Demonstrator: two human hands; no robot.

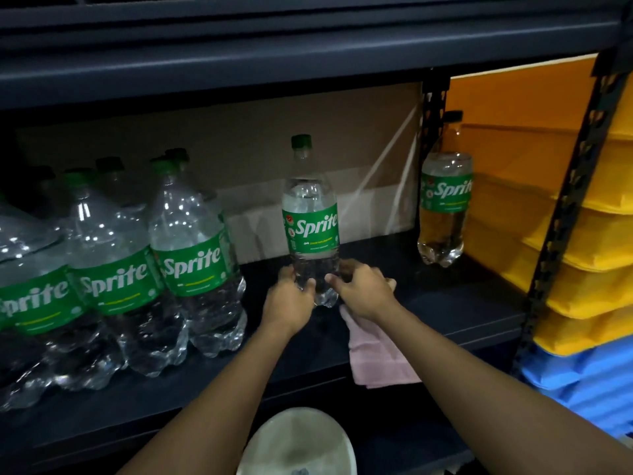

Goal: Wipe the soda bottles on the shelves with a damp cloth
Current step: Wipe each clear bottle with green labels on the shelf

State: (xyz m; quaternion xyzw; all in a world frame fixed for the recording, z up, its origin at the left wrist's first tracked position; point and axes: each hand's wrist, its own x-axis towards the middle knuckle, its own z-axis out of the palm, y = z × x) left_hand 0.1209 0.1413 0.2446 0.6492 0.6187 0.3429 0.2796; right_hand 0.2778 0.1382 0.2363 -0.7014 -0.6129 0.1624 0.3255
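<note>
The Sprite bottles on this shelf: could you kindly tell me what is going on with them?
A person is cleaning a single Sprite bottle that stands upright on the dark shelf. The left hand grips its lower part, and the right hand holds a pink cloth at its base. More bottles stand at the left, another bottle at the far right.

Dark shelf (445, 303), Sprite bottles (113, 286) clustered left, one bottle (310, 228) upright mid-shelf, pink cloth (376, 354) at front edge
</note>
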